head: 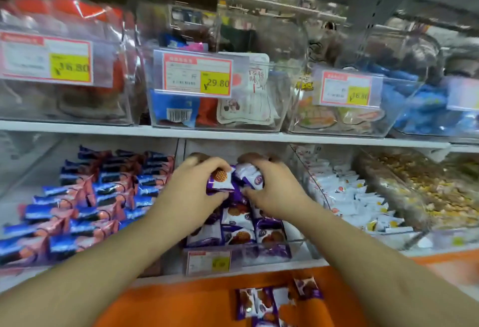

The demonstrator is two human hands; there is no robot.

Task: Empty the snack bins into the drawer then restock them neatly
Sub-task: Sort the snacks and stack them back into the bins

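Both my hands reach into the middle clear bin [302, 245] on the lower shelf, which holds purple-and-white waffle snack packets [239, 233]. My left hand [189, 192] grips one packet [221, 179] showing a round waffle. My right hand [272, 186] curls around another white-and-purple packet [250, 175] beside it. Both held packets are lifted just above the pile. A few of the same packets [269, 300] lie in the orange drawer [181, 303] below the shelf.
Left bin holds blue-and-pink wrapped bars [85, 202]. To the right sit a bin of white packets [357, 197] and a bin of yellow-brown snacks [435, 194]. The upper shelf [233, 133] carries clear bins with price tags [197, 75]. A price tag [208, 262] fronts the middle bin.
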